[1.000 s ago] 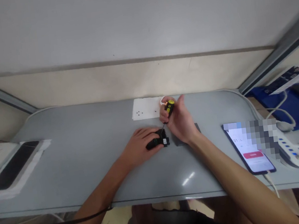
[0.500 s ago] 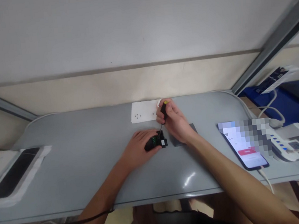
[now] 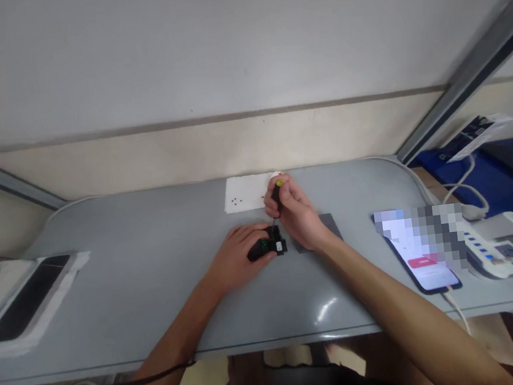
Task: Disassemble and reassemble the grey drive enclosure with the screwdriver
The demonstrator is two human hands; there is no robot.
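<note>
My left hand [image 3: 240, 253] is closed around a small black device [image 3: 280, 245] with a green circuit board and a white label, holding it down on the grey table [image 3: 151, 247]. In my right hand [image 3: 298, 212] is a screwdriver [image 3: 277, 196] with a black and yellow handle, tilted, its thin shaft pointing down to the device. The exact spot where the tip meets the device is too small to make out. A dark grey flat square piece [image 3: 329, 227] lies partly under my right wrist. Behind my hands, white paper [image 3: 249, 187] carries several tiny dark screws [image 3: 235, 201].
At the right lie a lit phone [image 3: 432, 274] on a cable and a white power strip [image 3: 495, 255] with plugs. A dark phone-shaped slab [image 3: 28, 299] rests on white packaging at the left. The wall [image 3: 164, 156] rises behind the table.
My right hand and the screwdriver have shifted slightly left and down, the handle a little more upright. My left hand and the device stay in place.
</note>
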